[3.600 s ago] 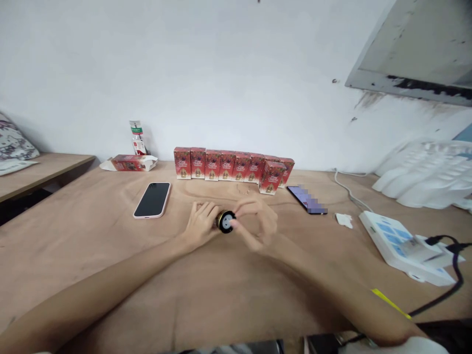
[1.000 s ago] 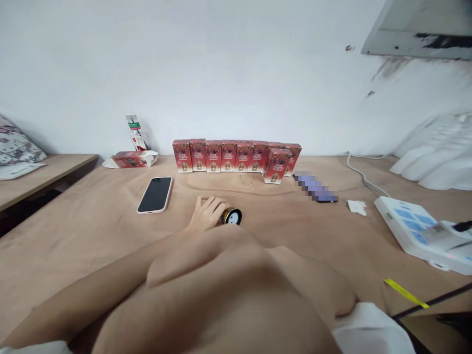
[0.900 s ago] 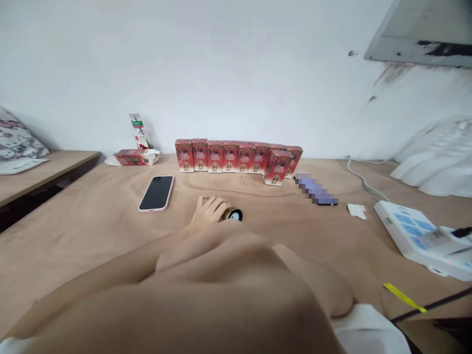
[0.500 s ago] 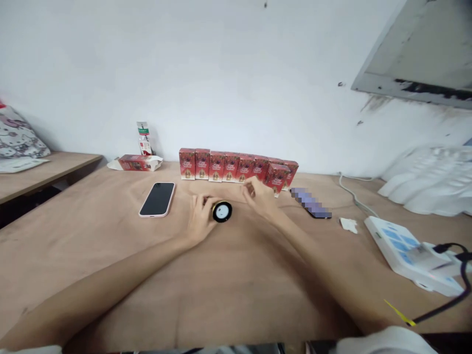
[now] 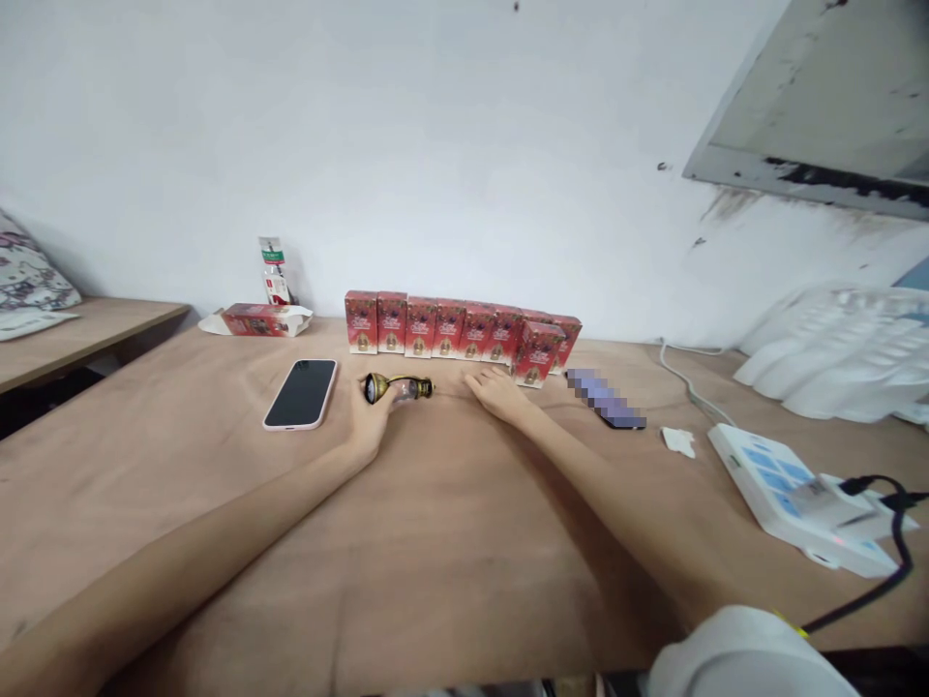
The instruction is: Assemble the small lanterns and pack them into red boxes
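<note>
My left hand (image 5: 371, 414) is closed around a small lantern (image 5: 407, 389) with bronze-coloured ends and a clear middle. The lantern lies on its side above the table, its round base turned to the left and its narrow end to the right. To the right of it, my right hand (image 5: 498, 395) rests low over the tabletop with fingers stretched forward and nothing seen in them. Just behind the hands stands a row of several red printed boxes (image 5: 448, 329), with one red box (image 5: 537, 355) set forward at the right end.
A pink-edged phone (image 5: 302, 395) lies on the left, another phone (image 5: 606, 399) on the right. Farther right are a scrap of white paper (image 5: 677, 441) and a white power strip (image 5: 788, 484) with cables. An opened red carton (image 5: 261, 319) lies at the back left near a clear packet (image 5: 274, 271).
The lantern has turned from base towards me to lying sideways, and my left hand has shifted slightly left with it. My right hand's fingers have lowered and straightened.
</note>
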Tool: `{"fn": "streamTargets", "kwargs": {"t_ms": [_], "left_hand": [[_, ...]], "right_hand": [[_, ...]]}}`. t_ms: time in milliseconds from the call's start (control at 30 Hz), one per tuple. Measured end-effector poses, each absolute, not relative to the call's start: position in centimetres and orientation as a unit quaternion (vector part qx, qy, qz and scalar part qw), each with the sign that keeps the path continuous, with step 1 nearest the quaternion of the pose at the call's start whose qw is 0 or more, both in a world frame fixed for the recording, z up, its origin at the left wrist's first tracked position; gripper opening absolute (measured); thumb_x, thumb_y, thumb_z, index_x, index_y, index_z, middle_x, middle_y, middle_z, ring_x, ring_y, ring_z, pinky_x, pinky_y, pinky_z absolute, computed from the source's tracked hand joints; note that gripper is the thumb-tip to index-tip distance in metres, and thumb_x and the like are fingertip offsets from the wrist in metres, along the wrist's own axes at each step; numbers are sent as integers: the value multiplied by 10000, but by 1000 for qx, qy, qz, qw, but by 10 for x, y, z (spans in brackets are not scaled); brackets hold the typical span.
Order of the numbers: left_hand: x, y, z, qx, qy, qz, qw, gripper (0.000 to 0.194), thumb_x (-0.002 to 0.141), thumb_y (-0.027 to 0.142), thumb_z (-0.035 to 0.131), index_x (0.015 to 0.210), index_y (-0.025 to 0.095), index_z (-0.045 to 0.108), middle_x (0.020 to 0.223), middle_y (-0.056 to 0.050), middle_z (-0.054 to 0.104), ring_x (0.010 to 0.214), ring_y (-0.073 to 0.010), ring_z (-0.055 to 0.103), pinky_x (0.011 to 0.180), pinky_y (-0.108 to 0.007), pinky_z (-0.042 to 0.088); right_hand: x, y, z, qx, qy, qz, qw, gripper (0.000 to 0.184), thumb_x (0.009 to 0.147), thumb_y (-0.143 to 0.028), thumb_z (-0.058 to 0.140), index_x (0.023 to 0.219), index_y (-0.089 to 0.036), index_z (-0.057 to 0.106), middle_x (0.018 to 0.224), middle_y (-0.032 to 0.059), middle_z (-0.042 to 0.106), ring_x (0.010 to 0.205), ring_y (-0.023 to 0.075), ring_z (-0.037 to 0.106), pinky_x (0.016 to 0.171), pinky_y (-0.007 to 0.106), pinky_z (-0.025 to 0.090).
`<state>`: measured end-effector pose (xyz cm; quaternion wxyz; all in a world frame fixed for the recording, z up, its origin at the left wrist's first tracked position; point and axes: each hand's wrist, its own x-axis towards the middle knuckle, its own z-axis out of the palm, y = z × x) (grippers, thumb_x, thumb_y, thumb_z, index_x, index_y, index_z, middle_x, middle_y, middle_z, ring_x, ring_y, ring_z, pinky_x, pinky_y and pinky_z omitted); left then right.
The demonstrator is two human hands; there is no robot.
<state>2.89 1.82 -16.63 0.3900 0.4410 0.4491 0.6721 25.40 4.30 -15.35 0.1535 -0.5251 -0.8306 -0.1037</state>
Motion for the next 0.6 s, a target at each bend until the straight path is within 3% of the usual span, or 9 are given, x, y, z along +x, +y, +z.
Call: {"fn": "streamTargets", "kwargs": {"t_ms": [100,167,233,300,367,500,600], "left_hand": [[30,16,-161,390,415,680,463,300,699,222,621,933,217,433,960,-3,491,872,-146,591,694,-302,576],[30,14,-158,363,413,679,486,245,728,189,592,894,214,414,944,-3,492,876,-141,596,690,-289,587],[29,12,-156,350,403,676,508,222,751,168,572,865,211,387,948,-2,505,888,-132,600,731,-297,588],[28,12,-156,345,389,670,529,232,758,135,563,859,208,367,958,-1,525,874,-116,606,782,-315,580],[28,13,-156,338,384,664,545,279,736,72,571,861,204,360,944,0,545,847,-103,612,818,-333,570],[30,12,-155,326,396,659,550,342,694,7,610,846,192,365,920,-6,558,815,-113,620,798,-355,581],[31,11,-153,341,403,649,549,310,704,77,660,853,167,404,941,-39,573,809,-141,626,708,-351,601]], "right_hand": [[253,34,-155,-517,-823,-97,215,250,865,-107,404,1056,-165,555,1015,121,658,969,201,610,849,331,461],[252,27,-158,-514,-789,-42,334,234,879,-181,389,1076,-169,515,981,102,651,885,180,634,772,323,509],[248,20,-163,-505,-716,99,471,217,843,-249,442,1036,-174,509,876,64,649,769,165,649,699,322,540],[245,12,-170,-498,-646,243,525,192,774,-279,517,938,-179,535,755,25,637,658,156,648,642,324,554],[243,5,-177,-513,-632,308,492,142,737,-275,550,841,-179,561,653,4,620,567,149,636,596,320,557],[245,-8,-178,-546,-646,319,427,108,696,-273,622,731,-172,605,575,-3,615,520,150,619,593,320,543],[244,-15,-164,-559,-678,273,391,310,646,-338,707,900,-175,636,855,60,684,761,204,657,757,378,521]]}}
